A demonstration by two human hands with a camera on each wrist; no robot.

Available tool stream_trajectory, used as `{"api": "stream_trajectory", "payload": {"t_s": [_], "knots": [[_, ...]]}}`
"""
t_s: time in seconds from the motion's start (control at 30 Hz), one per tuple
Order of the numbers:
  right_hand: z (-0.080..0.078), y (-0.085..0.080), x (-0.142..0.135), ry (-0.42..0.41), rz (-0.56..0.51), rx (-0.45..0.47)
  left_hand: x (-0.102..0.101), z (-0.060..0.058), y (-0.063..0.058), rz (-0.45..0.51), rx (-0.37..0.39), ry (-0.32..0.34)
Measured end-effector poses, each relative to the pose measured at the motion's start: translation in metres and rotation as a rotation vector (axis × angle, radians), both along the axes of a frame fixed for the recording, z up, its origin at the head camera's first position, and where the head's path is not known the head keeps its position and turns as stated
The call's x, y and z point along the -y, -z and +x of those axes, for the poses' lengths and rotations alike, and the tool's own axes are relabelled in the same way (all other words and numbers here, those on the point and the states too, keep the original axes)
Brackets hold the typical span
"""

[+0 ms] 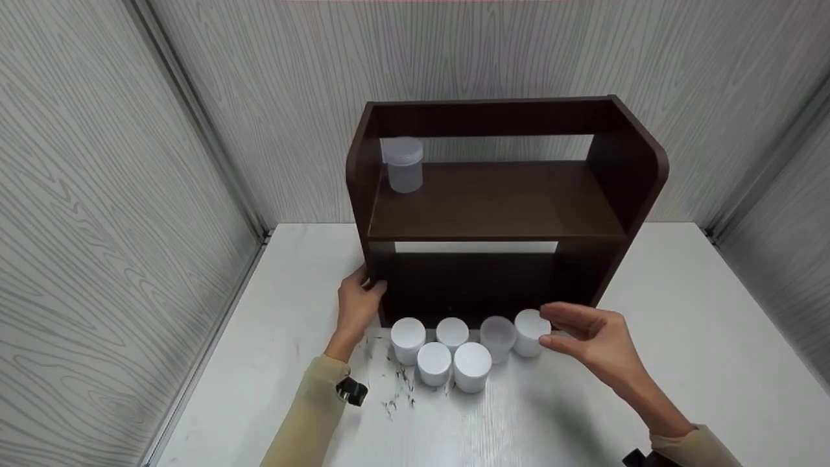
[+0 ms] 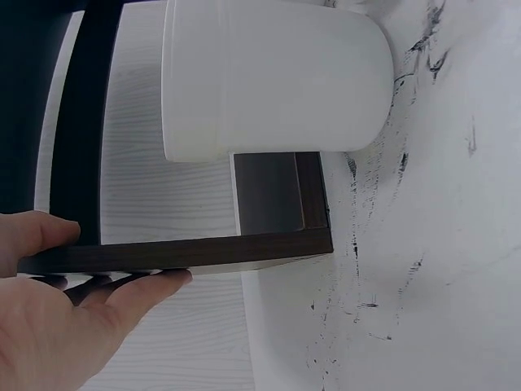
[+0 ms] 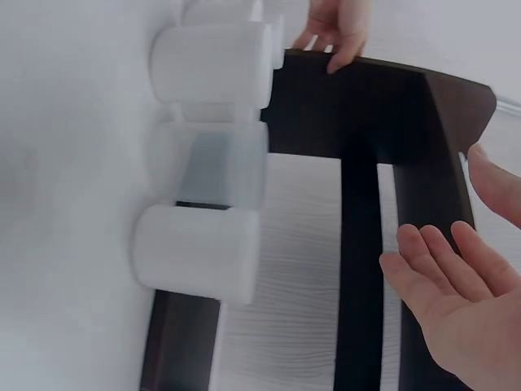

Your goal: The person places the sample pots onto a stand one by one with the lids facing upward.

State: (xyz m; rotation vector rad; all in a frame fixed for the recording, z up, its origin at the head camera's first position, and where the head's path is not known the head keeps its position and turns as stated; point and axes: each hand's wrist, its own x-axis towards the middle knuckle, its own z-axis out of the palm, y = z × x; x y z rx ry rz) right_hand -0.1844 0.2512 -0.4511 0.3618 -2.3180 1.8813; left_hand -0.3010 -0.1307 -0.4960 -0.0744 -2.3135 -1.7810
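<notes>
A dark brown two-tier wooden shelf (image 1: 499,204) stands on the white table. My left hand (image 1: 356,305) grips the lower edge of its left side panel, with the thumb on the inner face and the fingers (image 2: 146,293) along the outer face. My right hand (image 1: 603,344) hangs in the air at the right end of a group of jars, thumb and fingers spread apart with nothing between them. Nearest to it is a white lidded jar (image 1: 532,333), and beside that a translucent jar (image 1: 498,338). One more translucent jar (image 1: 404,165) stands on the upper tier's left side.
Several white jars (image 1: 472,368) stand close together before the shelf's lower opening. Dark scuff marks (image 2: 403,163) streak the table near them. Grey wood-grain walls (image 1: 311,78) enclose the table at the back and both sides.
</notes>
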Motion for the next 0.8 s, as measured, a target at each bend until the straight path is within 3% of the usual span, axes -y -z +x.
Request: {"api": "stream_trajectory", "payload": {"t_s": [0.4, 0.8], "knots": [[-0.015, 0.042, -0.03, 0.02, 0.079, 0.078, -0.002, -0.001, -0.001, 0.021, 0.033, -0.041], [-0.031, 0.059, -0.042, 0.028, 0.21, 0.092, -0.005, 0.001, -0.003, 0.014, 0.021, -0.065]]}}
